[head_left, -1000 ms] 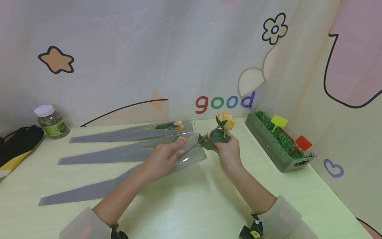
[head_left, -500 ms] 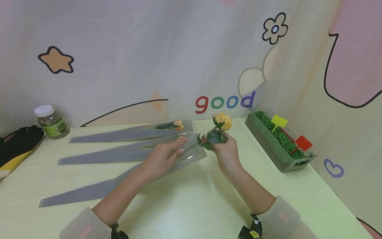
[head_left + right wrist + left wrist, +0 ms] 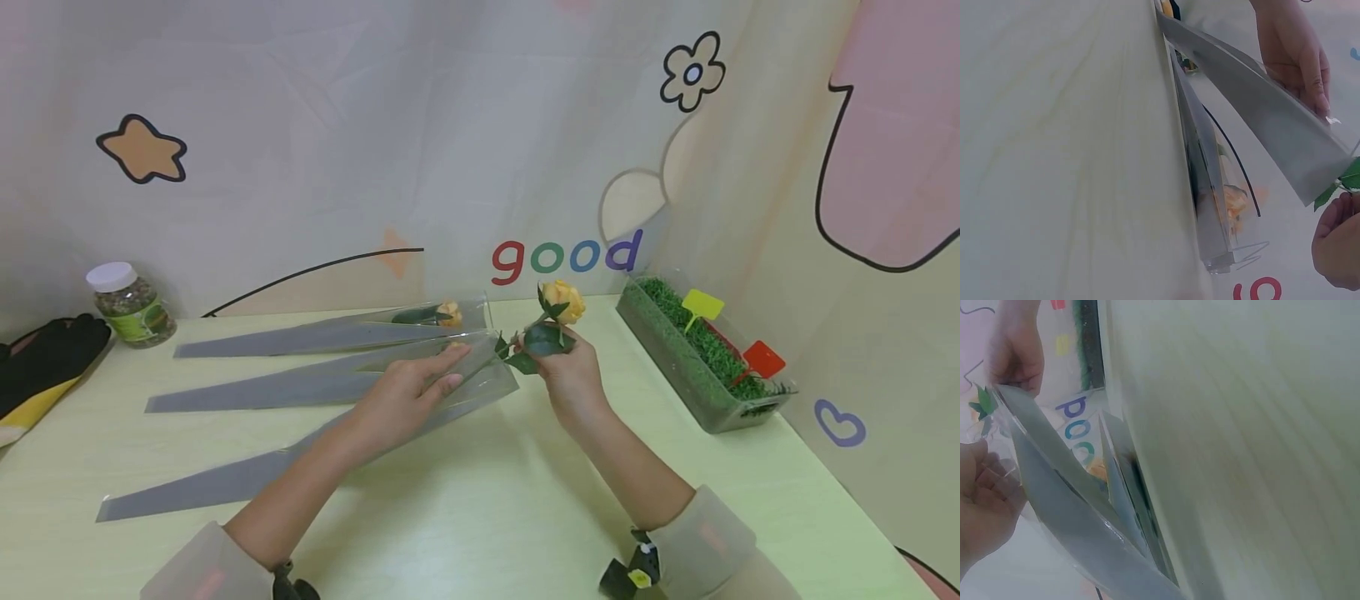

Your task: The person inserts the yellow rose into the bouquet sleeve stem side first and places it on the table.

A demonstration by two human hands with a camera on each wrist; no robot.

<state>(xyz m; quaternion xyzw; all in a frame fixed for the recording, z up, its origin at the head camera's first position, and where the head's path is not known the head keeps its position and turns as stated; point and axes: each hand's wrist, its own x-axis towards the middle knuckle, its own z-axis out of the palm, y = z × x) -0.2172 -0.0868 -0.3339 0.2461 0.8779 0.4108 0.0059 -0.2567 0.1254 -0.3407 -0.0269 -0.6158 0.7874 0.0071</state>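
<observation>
My right hand (image 3: 573,379) pinches a yellow rose (image 3: 564,302) by its stem, just below the bloom and among green leaves. The stem's lower part runs leftward into the mouth of a grey-and-clear plastic flower sleeve (image 3: 202,483). My left hand (image 3: 405,404) grips this sleeve near its mouth, thumb and fingers on the clear film. In the left wrist view the raised sleeve slants between left hand (image 3: 988,503) and right hand (image 3: 1019,359). The right wrist view shows the rose's leaves (image 3: 1350,175) at the sleeve's open end; the bloom is out of that frame.
Two more sleeves lie behind: the rear one (image 3: 300,342) holds a yellow rose (image 3: 449,314), the middle one (image 3: 247,396) is partly covered by my left hand. A jar (image 3: 135,312) and dark cloth (image 3: 52,367) are left. A grass-filled planter (image 3: 675,367) stands right.
The right hand and rose have shifted slightly left, and the leaves sit closer to the sleeve's mouth than a second ago. My left hand has stayed nearly still.
</observation>
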